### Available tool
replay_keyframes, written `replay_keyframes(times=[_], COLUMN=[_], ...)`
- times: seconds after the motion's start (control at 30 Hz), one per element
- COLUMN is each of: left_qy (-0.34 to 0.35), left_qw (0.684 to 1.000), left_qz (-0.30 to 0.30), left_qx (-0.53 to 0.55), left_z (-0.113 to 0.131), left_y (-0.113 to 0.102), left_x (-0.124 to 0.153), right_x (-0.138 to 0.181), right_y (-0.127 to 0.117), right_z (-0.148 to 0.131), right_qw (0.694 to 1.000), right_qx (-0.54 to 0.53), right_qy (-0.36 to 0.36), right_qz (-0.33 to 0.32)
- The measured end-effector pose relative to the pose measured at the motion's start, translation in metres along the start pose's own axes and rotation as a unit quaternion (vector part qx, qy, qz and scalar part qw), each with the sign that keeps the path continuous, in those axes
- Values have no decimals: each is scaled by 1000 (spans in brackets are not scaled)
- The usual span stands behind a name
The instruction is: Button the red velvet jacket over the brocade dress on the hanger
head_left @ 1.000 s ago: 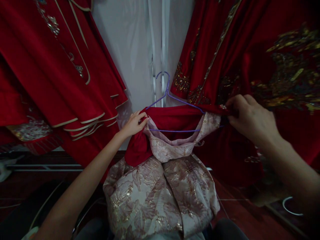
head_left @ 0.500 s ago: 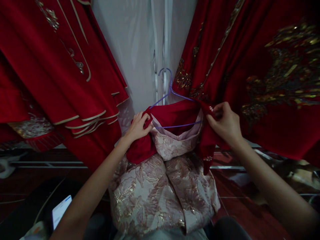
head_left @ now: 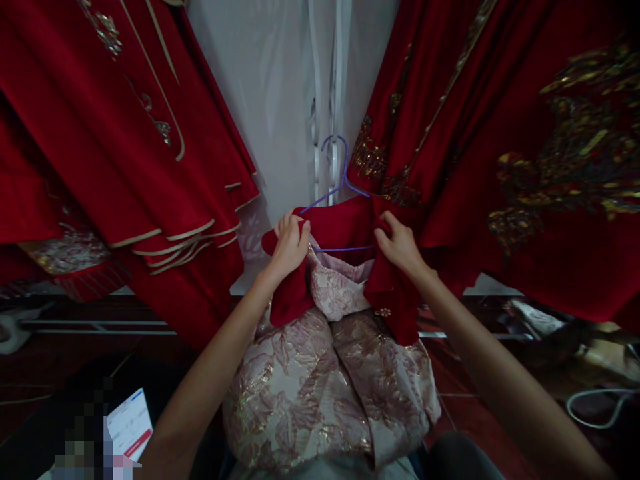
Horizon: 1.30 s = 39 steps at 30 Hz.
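Note:
A pink and gold brocade garment (head_left: 330, 393) hangs on a purple wire hanger (head_left: 338, 175) in front of me. Over its shoulders lies a red garment (head_left: 345, 230). My left hand (head_left: 290, 245) is closed on the red garment's left front edge. My right hand (head_left: 399, 243) grips the right front edge near a gold ornament (head_left: 383, 312). Both edges are drawn toward the middle of the chest. The hanger's hook rests against white vertical rails (head_left: 327, 100).
Red embroidered robes hang at the left (head_left: 115, 133) and at the right (head_left: 525, 147). A white wall panel (head_left: 270, 87) stands behind. A phone with a lit screen (head_left: 131, 423) lies at the lower left. A white cable (head_left: 595, 407) lies on the dark red floor at right.
My right hand pulled the red garment's right side from far right in over the hanger's shoulder toward the centre. My left hand shifted slightly right and up on the left edge.

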State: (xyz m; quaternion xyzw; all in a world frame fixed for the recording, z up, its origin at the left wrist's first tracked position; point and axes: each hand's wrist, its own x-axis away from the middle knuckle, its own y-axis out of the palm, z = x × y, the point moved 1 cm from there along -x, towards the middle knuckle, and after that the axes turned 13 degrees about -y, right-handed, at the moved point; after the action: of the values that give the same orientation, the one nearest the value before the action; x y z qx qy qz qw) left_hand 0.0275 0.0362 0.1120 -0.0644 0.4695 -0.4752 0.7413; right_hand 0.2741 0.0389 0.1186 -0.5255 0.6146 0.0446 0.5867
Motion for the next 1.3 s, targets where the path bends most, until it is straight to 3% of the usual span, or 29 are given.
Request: replay_keyframes(times=[0.13, 0.27, 0.33, 0.47, 0.63, 0.73, 0.8, 1.07, 1.3], left_qy=[23, 51, 9, -154, -261, -257, -233, -184, -176], left_qw=[990, 983, 985, 961, 893, 815, 784, 849, 854], left_qz=[5, -12, 32, 131, 20, -79, -131, -129, -125], left_qx=[137, 177, 169, 188, 366, 513, 560, 479, 474], left_z=[45, 72, 72, 59, 46, 42, 42, 43, 50], left_y=[-1, 8, 20, 45, 49, 36, 27, 26, 33], left_x=[8, 29, 39, 54, 63, 69, 74, 84, 92], right_x=[9, 21, 27, 40, 56, 67, 74, 76, 73], right_y=[20, 29, 31, 40, 49, 43, 36, 19, 25], right_z=[-34, -59, -61, -55, -56, -60, -63, -66, -62], right_qw=[994, 983, 984, 977, 939, 921, 911, 923, 932], right_qx=[-89, -161, -168, -213, -337, -384, -407, -379, -353], right_qy=[-49, -64, -33, 25, 36, 48, 56, 60, 62], right_qz=[-35, -59, -38, 9, 48, 34, 28, 11, 58])
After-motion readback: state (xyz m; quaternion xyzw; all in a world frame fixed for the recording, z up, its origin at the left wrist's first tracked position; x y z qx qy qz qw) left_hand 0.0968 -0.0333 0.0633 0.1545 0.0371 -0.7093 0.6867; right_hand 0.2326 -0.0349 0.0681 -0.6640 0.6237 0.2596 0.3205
